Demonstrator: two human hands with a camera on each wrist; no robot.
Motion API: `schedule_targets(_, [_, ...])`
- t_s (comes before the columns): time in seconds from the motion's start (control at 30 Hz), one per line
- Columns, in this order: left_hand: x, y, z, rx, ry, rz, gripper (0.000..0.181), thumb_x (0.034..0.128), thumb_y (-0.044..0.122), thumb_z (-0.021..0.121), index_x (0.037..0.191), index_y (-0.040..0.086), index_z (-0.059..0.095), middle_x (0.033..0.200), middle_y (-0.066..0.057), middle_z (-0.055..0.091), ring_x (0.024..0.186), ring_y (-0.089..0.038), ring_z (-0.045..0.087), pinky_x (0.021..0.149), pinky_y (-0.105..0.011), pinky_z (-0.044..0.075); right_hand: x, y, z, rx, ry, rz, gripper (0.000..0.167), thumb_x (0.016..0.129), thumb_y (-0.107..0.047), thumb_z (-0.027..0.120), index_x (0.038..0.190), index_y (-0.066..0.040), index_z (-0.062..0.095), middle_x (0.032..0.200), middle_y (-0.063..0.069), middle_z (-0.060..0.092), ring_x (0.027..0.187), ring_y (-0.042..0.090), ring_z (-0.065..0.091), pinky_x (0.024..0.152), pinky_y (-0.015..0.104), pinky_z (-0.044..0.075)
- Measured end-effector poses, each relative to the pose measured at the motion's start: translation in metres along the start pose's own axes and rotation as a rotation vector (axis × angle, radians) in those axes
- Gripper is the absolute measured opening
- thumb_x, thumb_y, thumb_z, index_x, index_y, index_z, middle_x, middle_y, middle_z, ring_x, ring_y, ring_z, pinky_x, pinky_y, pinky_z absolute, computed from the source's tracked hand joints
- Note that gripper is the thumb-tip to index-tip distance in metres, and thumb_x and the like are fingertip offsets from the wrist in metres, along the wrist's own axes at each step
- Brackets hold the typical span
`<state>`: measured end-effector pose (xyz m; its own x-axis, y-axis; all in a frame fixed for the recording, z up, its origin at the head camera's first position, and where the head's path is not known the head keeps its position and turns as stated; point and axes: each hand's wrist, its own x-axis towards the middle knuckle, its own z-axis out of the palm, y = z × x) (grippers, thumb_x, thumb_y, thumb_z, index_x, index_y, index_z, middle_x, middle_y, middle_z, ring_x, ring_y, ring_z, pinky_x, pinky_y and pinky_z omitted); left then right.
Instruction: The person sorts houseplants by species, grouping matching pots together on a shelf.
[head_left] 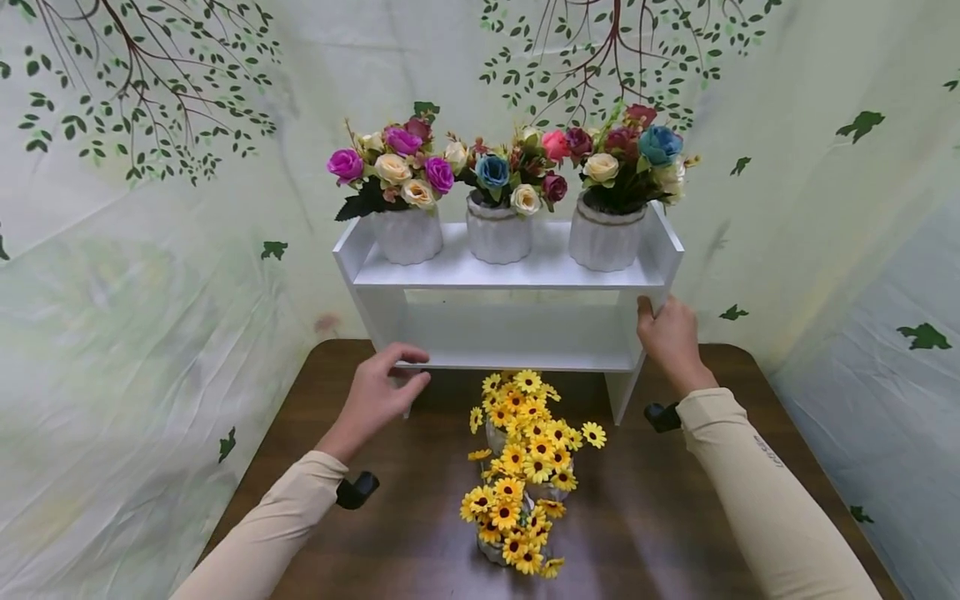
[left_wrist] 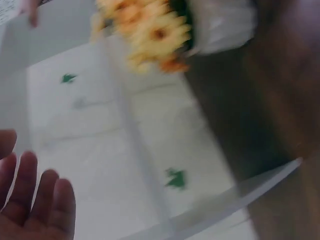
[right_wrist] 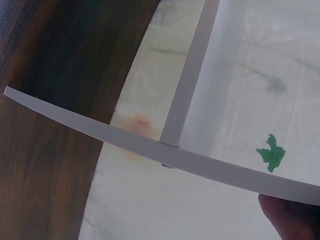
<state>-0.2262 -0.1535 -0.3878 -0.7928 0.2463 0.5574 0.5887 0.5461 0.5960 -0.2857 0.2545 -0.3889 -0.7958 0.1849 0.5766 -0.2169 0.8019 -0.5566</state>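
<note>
A white two-tier shelf [head_left: 492, 276] stands on the table. Beside its right side panel, the right hand [head_left: 673, 340] holds the edge with the thumb at the front; its other fingers are partly hidden. In the right wrist view, part of that hand [right_wrist: 292, 217] touches the panel [right_wrist: 215, 167]. The left hand [head_left: 375, 396] is at the left end of the lower board, thumb and fingers apart. The left wrist view shows its fingers [left_wrist: 37, 205] loosely bent with nothing between them, and the blurred shelf frame [left_wrist: 137, 145] alongside.
Three white pots [head_left: 498, 233] of mixed flowers stand on the top board. Several pots of yellow flowers [head_left: 525, 467] stand on the brown table [head_left: 420, 533] in front of the shelf, between the arms. A leaf-patterned cloth [head_left: 810, 208] hangs behind.
</note>
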Motion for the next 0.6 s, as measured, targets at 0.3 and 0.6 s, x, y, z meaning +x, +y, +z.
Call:
schedule_targets(0.3, [-0.055, -0.023, 0.031, 0.034, -0.288, -0.133, 0.025, 0.0837, 0.004, 0.075, 0.106, 0.013, 0.068, 0.104, -0.004, 0.070, 0.088, -0.015, 0.065, 0.073, -0.026, 0.055, 0.000, -0.001, 0.000, 0.004, -0.029, 0.008, 0.029, 0.097, -0.009, 0.054, 0.073, 0.008, 0.056, 0.062, 0.025, 0.055, 0.055, 0.037, 0.048, 0.050, 0.045, 0.038])
schedule_targets(0.6, [-0.109, -0.039, 0.079, 0.083, -0.610, -0.108, 0.054, 0.0780, 0.016, 0.080, 0.125, 0.004, 0.058, 0.122, -0.010, 0.064, 0.107, -0.028, 0.063, 0.089, -0.042, 0.055, 0.001, 0.001, -0.003, -0.008, -0.011, 0.004, 0.029, 0.096, -0.010, 0.054, 0.072, 0.006, 0.055, 0.060, 0.022, 0.053, 0.054, 0.034, 0.046, 0.051, 0.037, 0.033])
